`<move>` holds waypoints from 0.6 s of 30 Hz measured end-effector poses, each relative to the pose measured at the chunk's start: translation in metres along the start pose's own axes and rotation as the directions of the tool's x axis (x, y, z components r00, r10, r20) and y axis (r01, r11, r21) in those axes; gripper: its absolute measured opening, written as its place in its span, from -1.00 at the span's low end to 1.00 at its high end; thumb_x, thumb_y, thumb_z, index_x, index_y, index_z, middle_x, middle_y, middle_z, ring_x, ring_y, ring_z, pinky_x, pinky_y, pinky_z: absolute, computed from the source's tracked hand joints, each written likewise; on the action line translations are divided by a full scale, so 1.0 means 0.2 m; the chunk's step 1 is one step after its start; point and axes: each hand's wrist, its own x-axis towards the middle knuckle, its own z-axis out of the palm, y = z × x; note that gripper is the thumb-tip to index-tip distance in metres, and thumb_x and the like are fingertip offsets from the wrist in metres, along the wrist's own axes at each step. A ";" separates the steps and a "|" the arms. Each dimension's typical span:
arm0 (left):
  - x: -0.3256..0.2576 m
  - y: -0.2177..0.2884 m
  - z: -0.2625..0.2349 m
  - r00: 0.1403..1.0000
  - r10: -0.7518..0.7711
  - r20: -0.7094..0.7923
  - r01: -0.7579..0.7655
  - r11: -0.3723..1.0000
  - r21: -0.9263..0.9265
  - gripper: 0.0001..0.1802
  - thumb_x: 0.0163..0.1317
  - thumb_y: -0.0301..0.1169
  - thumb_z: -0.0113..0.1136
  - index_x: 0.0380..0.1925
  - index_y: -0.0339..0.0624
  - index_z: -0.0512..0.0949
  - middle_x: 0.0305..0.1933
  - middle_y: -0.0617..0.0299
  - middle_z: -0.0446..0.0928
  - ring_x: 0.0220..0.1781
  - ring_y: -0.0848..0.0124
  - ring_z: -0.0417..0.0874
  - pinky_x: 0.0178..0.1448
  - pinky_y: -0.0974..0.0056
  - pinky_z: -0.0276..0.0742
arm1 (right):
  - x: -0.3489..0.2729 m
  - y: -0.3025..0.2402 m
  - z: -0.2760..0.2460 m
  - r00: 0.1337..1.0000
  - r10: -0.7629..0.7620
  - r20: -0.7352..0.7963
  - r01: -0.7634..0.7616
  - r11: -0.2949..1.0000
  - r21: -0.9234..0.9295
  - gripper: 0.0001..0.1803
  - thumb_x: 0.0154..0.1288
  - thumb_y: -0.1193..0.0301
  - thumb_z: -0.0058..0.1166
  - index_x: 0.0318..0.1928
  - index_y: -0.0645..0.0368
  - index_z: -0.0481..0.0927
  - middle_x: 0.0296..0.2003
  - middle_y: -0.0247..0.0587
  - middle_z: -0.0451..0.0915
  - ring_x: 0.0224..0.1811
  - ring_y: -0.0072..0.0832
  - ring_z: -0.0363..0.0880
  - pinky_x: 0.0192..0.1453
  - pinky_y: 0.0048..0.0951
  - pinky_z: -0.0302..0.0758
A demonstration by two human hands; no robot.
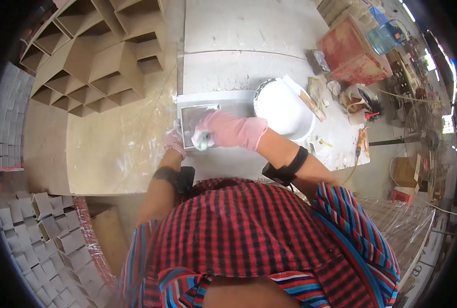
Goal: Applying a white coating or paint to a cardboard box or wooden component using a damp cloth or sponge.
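Observation:
A grey rectangular piece with pale raised edges [200, 108] lies on the white-smeared worktop in front of me. My left hand [174, 139], in a thin pink glove, grips its left edge; the fingertips are partly hidden. Over its right part is my right hand [226, 129], also in a pink glove and blurred by motion. The fingers of that hand are closed round a small whitish-green wad [203, 140], whose material I cannot make out. Right of it stands a round white tub [277, 110] of white paste or paint, with a flat scraper [310, 105] across its right rim.
Brown cardboard boxes [118, 66] stand stacked at the far left. Grey-white boxes [43, 246] fill the lower left. A red-stained crate [349, 51], a blue water jug [385, 38], an orange-handled tool [361, 141] and a standing fan [418, 136] are on the right.

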 end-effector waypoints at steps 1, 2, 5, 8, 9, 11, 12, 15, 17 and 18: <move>-0.03 0.05 -0.03 1.000 0.006 -0.024 -0.006 1.000 0.013 -0.32 -0.03 -0.08 0.14 0.16 0.03 0.36 0.25 0.26 0.31 0.25 0.42 0.33 0.19 0.36 0.28 | 0.03 -0.02 -0.04 0.998 0.058 0.004 -0.057 0.966 0.254 -0.77 0.00 0.48 0.01 -0.24 0.15 0.52 -0.26 -0.09 0.55 -0.14 -0.18 0.50 -0.05 -0.21 0.41; -0.04 0.03 -0.06 0.997 0.077 -0.024 -0.077 0.997 0.014 -0.34 -0.03 -0.07 0.13 0.15 0.02 0.37 0.24 0.26 0.32 0.25 0.42 0.34 0.19 0.37 0.28 | 0.05 -0.03 -0.08 0.999 0.036 0.007 -0.037 0.967 0.251 -0.77 0.00 0.48 0.01 -0.24 0.15 0.52 -0.26 -0.09 0.55 -0.14 -0.18 0.50 -0.05 -0.21 0.41; -0.05 -0.07 -0.12 0.964 0.265 0.015 -0.265 0.964 0.011 -0.36 -0.02 -0.06 0.10 0.12 0.00 0.40 0.20 0.24 0.36 0.23 0.41 0.36 0.18 0.37 0.29 | 0.07 0.00 -0.14 0.964 0.153 -0.216 -0.201 0.955 -0.219 -0.78 -0.01 0.48 0.02 -0.27 0.15 0.53 -0.26 -0.04 0.55 -0.19 -0.11 0.51 -0.07 -0.24 0.44; 0.03 -0.07 -0.18 0.995 -0.067 0.077 0.025 0.893 0.449 -0.36 -0.04 -0.07 0.10 0.10 -0.03 0.42 0.19 0.22 0.37 0.21 0.39 0.37 0.17 0.37 0.31 | 0.00 -0.01 -0.07 0.971 0.217 -0.099 -0.237 0.933 -0.270 -0.74 0.00 0.49 0.00 -0.22 0.13 0.54 -0.27 -0.02 0.55 -0.17 -0.10 0.51 -0.05 -0.23 0.44; 0.05 -0.07 -0.20 0.903 -0.424 -0.072 0.309 0.523 0.794 -0.35 -0.08 -0.08 0.12 0.09 -0.04 0.43 0.19 0.21 0.37 0.21 0.37 0.38 0.17 0.37 0.31 | -0.03 -0.02 -0.04 0.968 0.227 -0.106 -0.248 0.931 -0.267 -0.74 0.00 0.49 0.00 -0.22 0.13 0.54 -0.27 -0.02 0.55 -0.17 -0.10 0.51 -0.05 -0.23 0.44; -0.01 -0.09 -0.25 0.942 -0.335 -0.025 0.262 0.685 0.679 -0.35 -0.10 -0.09 0.14 0.08 -0.06 0.43 0.16 0.19 0.39 0.20 0.35 0.38 0.17 0.35 0.32 | -0.09 -0.08 -0.01 0.975 0.218 0.050 -0.204 0.957 -0.208 -0.70 0.03 0.48 0.00 -0.15 0.15 0.53 -0.26 -0.01 0.56 -0.14 -0.13 0.52 -0.03 -0.29 0.44; -0.07 -0.10 -0.30 0.974 -0.227 -0.007 0.195 0.819 0.539 -0.34 -0.12 -0.11 0.16 0.07 -0.07 0.44 0.13 0.18 0.40 0.19 0.33 0.39 0.17 0.33 0.32 | -0.09 -0.10 -0.02 0.980 0.191 0.047 -0.178 0.962 -0.208 -0.70 0.03 0.48 0.00 -0.15 0.15 0.53 -0.26 -0.01 0.56 -0.14 -0.13 0.52 -0.03 -0.29 0.44; -0.25 -0.03 -0.43 0.992 0.120 -0.033 -0.117 0.991 0.072 -0.32 -0.18 -0.15 0.21 0.05 -0.11 0.44 0.05 0.13 0.46 0.16 0.25 0.41 0.17 0.28 0.34 | -0.17 -0.11 -0.09 0.982 0.179 0.063 -0.189 0.887 0.421 -0.67 0.06 0.47 -0.01 -0.10 0.19 0.51 -0.25 -0.06 0.57 -0.11 -0.24 0.54 -0.01 -0.38 0.43; 0.00 0.48 0.13 0.996 0.084 -0.036 -0.049 0.826 0.561 -0.39 -0.06 -0.16 0.17 0.05 -0.15 0.42 0.00 0.12 0.47 0.11 0.26 0.45 0.15 0.25 0.37 | -0.28 0.07 -0.09 0.888 0.431 -0.158 -0.177 0.639 0.749 -0.71 0.18 0.41 -0.04 -0.08 0.22 0.49 -0.27 -0.13 0.58 -0.14 -0.32 0.55 -0.04 -0.39 0.47; 0.06 1.06 0.47 0.998 0.057 -0.040 -0.005 0.639 0.769 -0.42 0.00 -0.17 0.15 0.05 -0.17 0.41 -0.02 0.11 0.48 0.09 0.26 0.46 0.13 0.24 0.38 | -0.36 0.13 -0.10 0.862 0.470 -0.188 -0.177 0.627 0.759 -0.71 0.18 0.41 -0.04 -0.08 0.22 0.49 -0.27 -0.13 0.58 -0.14 -0.32 0.55 -0.04 -0.39 0.47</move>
